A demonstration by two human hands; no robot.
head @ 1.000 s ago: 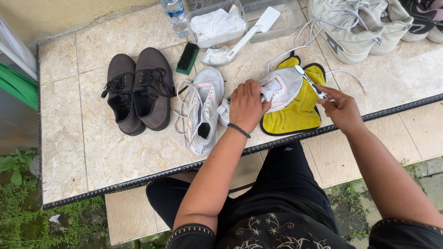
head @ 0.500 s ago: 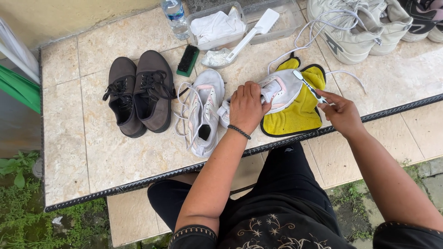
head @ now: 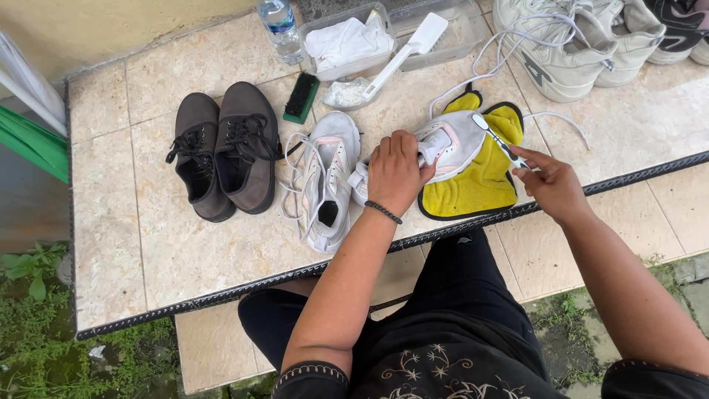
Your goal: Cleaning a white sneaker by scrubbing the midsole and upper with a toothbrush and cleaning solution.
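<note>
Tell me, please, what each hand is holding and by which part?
Left hand presses the white sneaker at its opening; right hand holds a toothbrush by its handle end.

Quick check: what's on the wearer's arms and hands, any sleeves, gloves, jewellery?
Both hands are bare, no gloves. The left hand has a thin dark beaded bracelet at the wrist. The right hand shows no bracelet or ring. Short black sleeves with pale embroidered trim end near the elbows; forearms uncovered.

On a tiled ledge (head: 140, 244), the left hand (head: 397, 171) presses a white sneaker (head: 452, 144) onto a yellow cloth (head: 484, 181) while the right hand (head: 554, 185) holds a toothbrush (head: 498, 140) against its toe, brown shoes (head: 221, 151) lying well apart
</note>
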